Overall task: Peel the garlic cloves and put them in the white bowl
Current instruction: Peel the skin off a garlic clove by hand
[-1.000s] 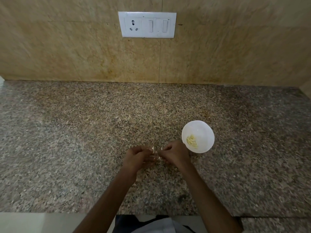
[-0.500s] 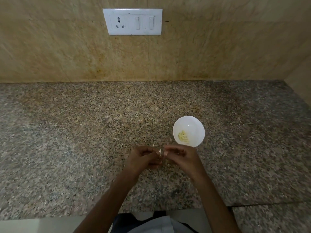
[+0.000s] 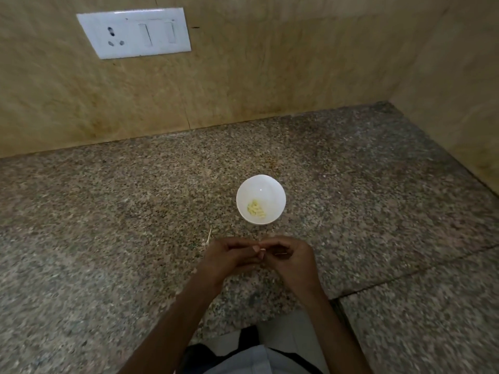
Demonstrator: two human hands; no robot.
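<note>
**Hands peeling a clove just short of the bowl**

Both hands are meeting fingertip to fingertip just above the worktop [image 3: 108, 211]. The left hand [image 3: 226, 256] and right hand [image 3: 291, 259] are each curling their fingers and pinching a small pale garlic clove [image 3: 261, 249] between them. It is mostly hidden, so how much skin is left cannot be told.

The peeling step appears to be in hand. The next move is likely calling for the skin to be stripped free, then a short reach forward to drop the clove in.

A thin skin scrap [image 3: 208, 236] is lying just left of the hands. The white bowl [image 3: 260, 184] is sitting upright just beyond the hands, apart from them, with a small heap of peeled cloves [image 3: 256, 209] lying at its bottom.
</note>
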